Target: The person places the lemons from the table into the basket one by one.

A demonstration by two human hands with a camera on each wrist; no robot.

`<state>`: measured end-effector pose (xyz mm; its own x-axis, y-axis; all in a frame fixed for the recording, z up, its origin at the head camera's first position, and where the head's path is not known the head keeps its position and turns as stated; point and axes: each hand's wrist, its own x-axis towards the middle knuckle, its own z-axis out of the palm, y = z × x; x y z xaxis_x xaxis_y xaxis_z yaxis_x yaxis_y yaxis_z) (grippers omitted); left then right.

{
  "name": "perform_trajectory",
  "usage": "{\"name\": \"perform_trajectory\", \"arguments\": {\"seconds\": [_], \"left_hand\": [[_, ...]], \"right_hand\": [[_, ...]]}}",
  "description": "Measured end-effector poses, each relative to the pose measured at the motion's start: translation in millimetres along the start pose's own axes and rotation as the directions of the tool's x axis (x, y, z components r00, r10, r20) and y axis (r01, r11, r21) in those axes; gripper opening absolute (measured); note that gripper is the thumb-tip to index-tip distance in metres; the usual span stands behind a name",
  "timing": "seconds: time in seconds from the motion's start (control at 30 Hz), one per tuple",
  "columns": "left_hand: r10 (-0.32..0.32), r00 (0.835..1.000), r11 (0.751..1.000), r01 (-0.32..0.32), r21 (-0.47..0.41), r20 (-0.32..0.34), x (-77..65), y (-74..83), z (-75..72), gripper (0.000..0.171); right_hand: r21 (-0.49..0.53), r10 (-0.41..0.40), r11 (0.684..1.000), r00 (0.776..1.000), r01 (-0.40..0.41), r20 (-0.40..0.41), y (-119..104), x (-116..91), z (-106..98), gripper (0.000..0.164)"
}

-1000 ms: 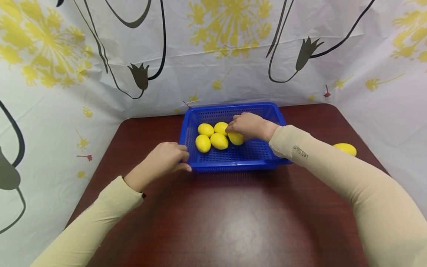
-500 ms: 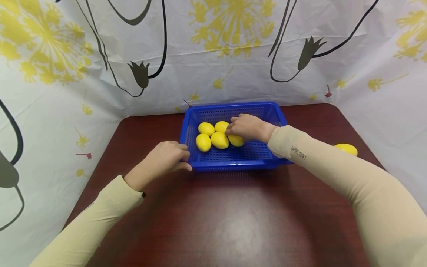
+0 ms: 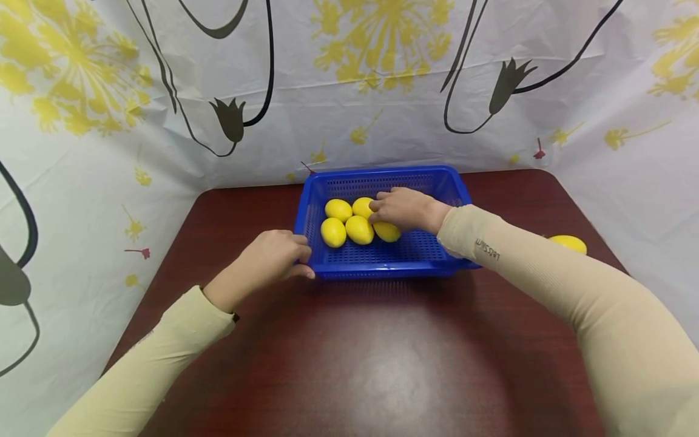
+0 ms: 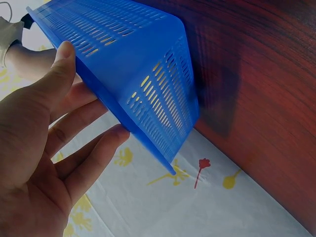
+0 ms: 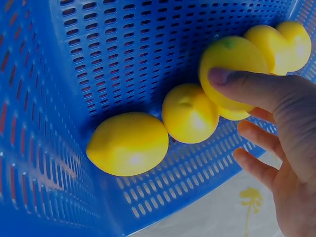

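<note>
The left hand (image 3: 278, 258) holds the near left corner of a blue plastic basket (image 3: 382, 267). In the left wrist view, its thumb and fingertips lie on the basket's rim (image 4: 106, 96). Inside the basket, the right hand (image 3: 406, 209) holds a yellow lemon (image 3: 388, 232) from above. The right wrist view shows the thumb on this lemon (image 5: 232, 54), its other fingers partly hidden or spread beyond. Several more lemons sit close together on the basket floor, among them a near left lemon (image 3: 333, 233) and one by the wall (image 5: 128, 143). The right hand hides part of the basket.
Another lemon (image 3: 569, 244) lies on the dark red-brown table (image 3: 349, 352), right of the basket and partly behind the right sleeve (image 3: 524, 267). A patterned white cloth (image 3: 338, 121) hangs along the table's back and sides.
The right hand and its lemon have settled slightly lower among the other lemons. The left hand keeps its place at the basket's corner, and the view has shifted a little.
</note>
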<state>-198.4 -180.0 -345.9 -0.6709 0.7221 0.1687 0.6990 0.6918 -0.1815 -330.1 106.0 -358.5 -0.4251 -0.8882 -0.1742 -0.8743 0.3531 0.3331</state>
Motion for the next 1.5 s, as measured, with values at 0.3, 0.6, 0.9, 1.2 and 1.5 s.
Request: {"name": "perform_trajectory", "arguments": {"seconds": [0.3,0.6,0.9,1.2,1.5], "left_hand": [[0.006,1.000,1.000,-0.006,0.008,-0.001,1.9,0.4,-2.4,0.041],[0.005,1.000,1.000,-0.005,0.013,0.010,2.2,1.3,-3.2,0.042],[0.002,1.000,1.000,-0.002,0.012,0.008,2.7,1.8,-3.4,0.042],[-0.006,1.000,1.000,0.006,0.005,0.027,1.9,2.5,-3.4,0.042],[-0.013,1.000,1.000,0.013,-0.005,0.014,0.1,2.0,-1.6,0.042]], "right_hand": [[-0.028,0.000,1.000,0.999,-0.001,-0.049,0,0,0,0.035],[-0.011,0.010,1.000,1.000,-0.010,-0.022,-1,1,-1,0.036],[0.005,0.028,1.000,1.000,-0.028,-0.007,2,2,-5,0.043],[0.036,0.085,0.995,0.994,-0.088,0.073,7,-2,-21,0.048],[0.126,0.153,0.980,0.987,-0.157,0.036,20,-21,-49,0.046]]}}
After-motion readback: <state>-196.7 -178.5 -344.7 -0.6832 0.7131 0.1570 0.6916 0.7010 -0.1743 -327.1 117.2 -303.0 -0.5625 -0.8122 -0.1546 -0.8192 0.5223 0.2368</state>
